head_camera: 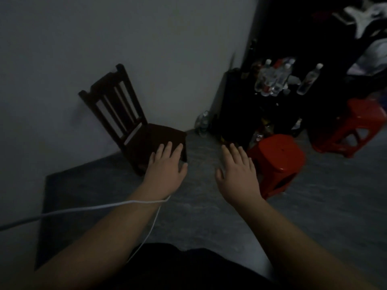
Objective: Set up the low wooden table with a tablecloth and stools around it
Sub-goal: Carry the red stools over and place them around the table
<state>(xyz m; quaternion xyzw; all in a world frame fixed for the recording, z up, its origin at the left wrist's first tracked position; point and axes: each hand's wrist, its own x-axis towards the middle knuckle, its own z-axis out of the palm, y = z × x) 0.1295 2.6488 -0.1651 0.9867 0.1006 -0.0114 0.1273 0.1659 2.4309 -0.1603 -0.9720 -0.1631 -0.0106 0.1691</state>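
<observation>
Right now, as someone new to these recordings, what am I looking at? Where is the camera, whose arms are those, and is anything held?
There is no machine here. One camera worn on a person's head looks forward and down, so the arms are that person's own. The left hand and right hand reach out with straight fingers and hold nothing. The left one overlaps the seat of a dark wooden chair by the wall; whether it touches is unclear. To the right stand a red stool and a second red stool, with water bottles behind. A white cable crosses the left forearm. No table or tablecloth shows.
</observation>
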